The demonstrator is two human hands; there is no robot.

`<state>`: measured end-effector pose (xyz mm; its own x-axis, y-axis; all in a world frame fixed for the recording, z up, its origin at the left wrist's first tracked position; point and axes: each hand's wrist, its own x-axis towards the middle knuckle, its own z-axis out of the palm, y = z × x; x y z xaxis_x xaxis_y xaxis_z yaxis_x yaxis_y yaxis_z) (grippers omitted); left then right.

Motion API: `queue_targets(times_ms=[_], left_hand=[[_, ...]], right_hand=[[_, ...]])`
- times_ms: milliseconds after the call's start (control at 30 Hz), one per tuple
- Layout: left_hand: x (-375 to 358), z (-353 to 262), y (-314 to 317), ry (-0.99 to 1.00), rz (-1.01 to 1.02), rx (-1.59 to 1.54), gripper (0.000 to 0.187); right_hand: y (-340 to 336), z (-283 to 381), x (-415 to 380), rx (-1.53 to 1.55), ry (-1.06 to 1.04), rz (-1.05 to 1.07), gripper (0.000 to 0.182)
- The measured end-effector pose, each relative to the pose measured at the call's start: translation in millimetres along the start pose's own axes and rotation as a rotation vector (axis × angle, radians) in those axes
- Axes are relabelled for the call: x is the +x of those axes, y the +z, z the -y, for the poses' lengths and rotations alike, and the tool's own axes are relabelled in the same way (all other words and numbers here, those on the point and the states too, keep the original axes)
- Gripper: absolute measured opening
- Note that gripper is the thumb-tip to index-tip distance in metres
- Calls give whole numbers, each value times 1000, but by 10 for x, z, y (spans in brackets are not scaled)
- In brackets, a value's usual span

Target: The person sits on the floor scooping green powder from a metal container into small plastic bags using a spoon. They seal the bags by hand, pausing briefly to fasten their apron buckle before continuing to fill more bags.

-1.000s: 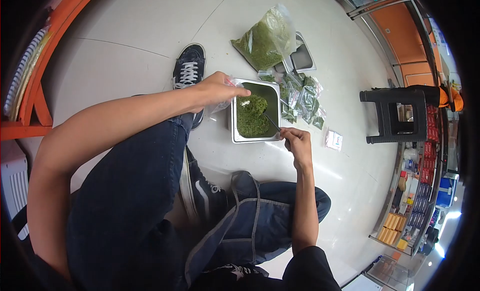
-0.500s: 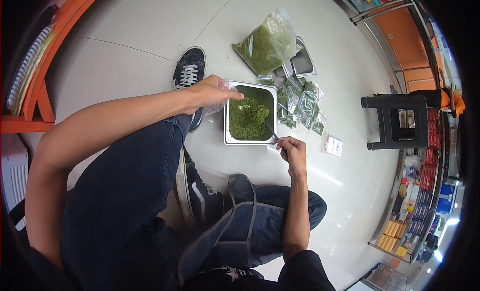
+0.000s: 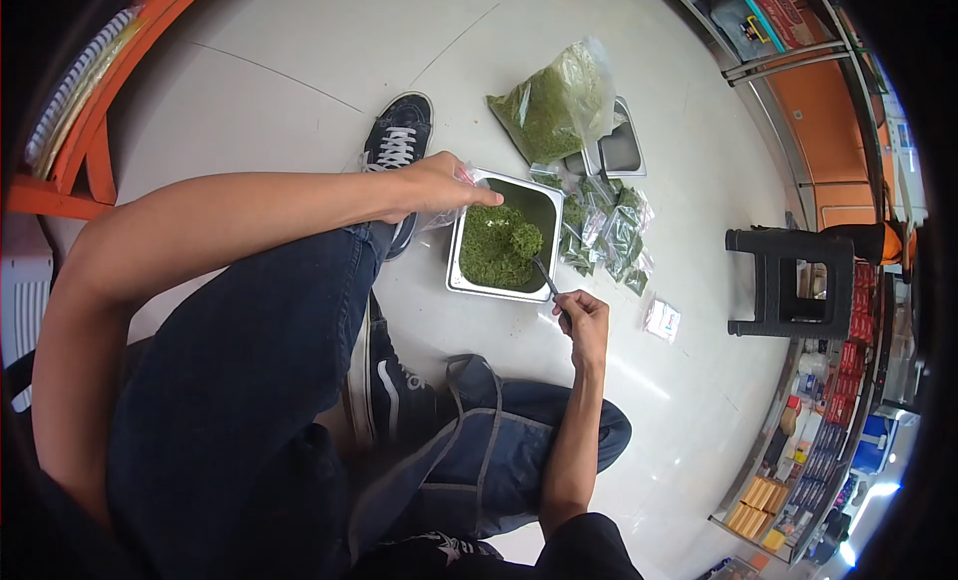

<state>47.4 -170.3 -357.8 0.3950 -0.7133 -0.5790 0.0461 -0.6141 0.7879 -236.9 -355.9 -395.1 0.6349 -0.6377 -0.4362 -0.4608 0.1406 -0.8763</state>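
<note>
A rectangular metal container (image 3: 499, 294) stands on the floor in front of me, with loose, crumbled green flakes (image 3: 484, 256) inside. My right hand (image 3: 583, 315) is closed around the handle of a spoon (image 3: 547, 277), which reaches over the near right corner. A heap of the flakes covers the spoon's bowl inside the container. At the container's left rim, my left hand (image 3: 444, 188) grips a small clear zip bag (image 3: 435, 220), its thumb pointing over the flakes. Most of that bag is hidden behind the hand and wrist.
A large clear bag of green flakes (image 3: 549, 109) leans by a second metal container (image 3: 625, 149). Several small filled bags (image 3: 617, 224) lie right of the first container, near a white packet (image 3: 662, 318). Farther right are a dark stool (image 3: 793, 281) and stocked shelves (image 3: 823, 440).
The view has shifted slightly, so the floor items sit lower and mostly farther right. The spoon with its heap is still inside the container, and both hands keep their grips.
</note>
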Motion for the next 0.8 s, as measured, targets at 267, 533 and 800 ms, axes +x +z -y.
queue_targets(times_ms=[267,533,800], left_hand=[[-72,-46,0,-7,-55,28,74],[-106,-66,13,146,0,186,60],[-41,-78,43,626,-176,673,48]], right_hand=[[19,-51,43,4,-29,18,9],[17,-51,46,12,-32,19,9],[-26,152,-63,58,-66,2,7]])
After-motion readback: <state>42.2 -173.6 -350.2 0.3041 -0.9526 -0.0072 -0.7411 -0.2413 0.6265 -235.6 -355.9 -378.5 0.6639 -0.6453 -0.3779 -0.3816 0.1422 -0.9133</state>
